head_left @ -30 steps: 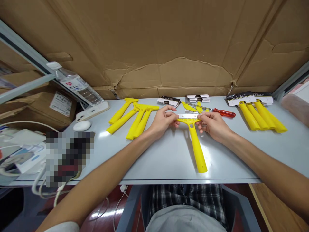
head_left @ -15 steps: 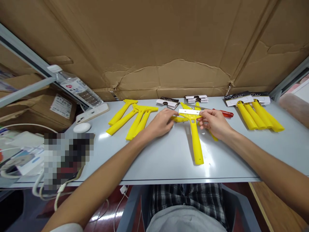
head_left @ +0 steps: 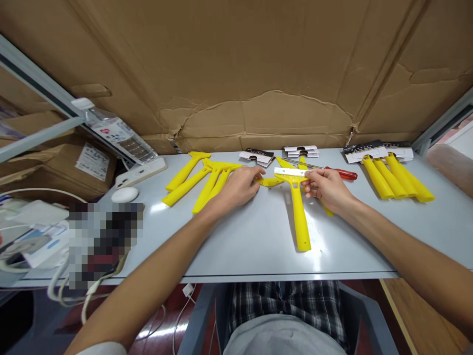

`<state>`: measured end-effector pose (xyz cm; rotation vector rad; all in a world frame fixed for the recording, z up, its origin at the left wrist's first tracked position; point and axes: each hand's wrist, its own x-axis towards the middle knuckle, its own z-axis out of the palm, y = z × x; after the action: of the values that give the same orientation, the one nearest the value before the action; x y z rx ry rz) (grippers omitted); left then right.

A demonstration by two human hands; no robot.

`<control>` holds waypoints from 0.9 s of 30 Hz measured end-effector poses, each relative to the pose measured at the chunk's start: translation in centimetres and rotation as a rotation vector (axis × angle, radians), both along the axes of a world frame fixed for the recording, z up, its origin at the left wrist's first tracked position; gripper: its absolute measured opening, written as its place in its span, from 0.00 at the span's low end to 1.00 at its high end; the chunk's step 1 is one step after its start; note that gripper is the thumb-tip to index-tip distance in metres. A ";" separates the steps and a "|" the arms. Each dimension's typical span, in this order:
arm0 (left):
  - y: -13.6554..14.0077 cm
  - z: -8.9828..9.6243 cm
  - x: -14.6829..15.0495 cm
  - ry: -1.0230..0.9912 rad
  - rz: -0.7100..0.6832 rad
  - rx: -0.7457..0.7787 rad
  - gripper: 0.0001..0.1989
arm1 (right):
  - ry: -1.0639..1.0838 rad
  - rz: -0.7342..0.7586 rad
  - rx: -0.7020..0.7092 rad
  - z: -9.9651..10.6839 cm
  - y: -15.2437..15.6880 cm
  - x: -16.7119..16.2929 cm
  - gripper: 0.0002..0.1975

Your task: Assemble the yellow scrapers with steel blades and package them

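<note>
Change: a second ago both your hands pinched the blade; now your left hand (head_left: 242, 183) has let go and drawn away leftward.
Right hand: your right hand (head_left: 327, 187) is pinched on the yellow scraper (head_left: 301, 212) at its head, by the right end of the blade (head_left: 290, 171).
Left hand: your fingertips meet the yellow cover piece (head_left: 270, 182); whether they grip it, you can't really tell from here.
Scraper axis: its head is away from you, over the middle of the tabletop (head_left: 251, 246); its handle points toward you, angling slightly right.
Room: you have bare surface between handle and near edge; the red-handled screwdriver (head_left: 344, 174) lies just beyond your right hand.
</note>
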<state>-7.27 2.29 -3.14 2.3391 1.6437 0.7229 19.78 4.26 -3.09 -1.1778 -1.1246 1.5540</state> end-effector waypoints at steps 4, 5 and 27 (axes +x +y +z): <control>0.1 0.1 0.0 -0.034 0.001 -0.004 0.19 | 0.013 0.008 0.000 -0.1 0.0 0.0 0.07; 0.1 0.1 0.0 -0.044 -0.005 0.004 0.19 | 0.015 0.011 0.001 0.0 -0.1 0.1 0.08; -0.3 1.0 1.0 -0.390 0.211 0.139 0.18 | 0.008 0.015 -0.011 0.7 -0.3 -0.2 0.07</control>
<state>-6.26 2.04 -2.09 1.9559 1.7147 1.2800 19.54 3.96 -2.41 -1.1721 -1.1236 1.5765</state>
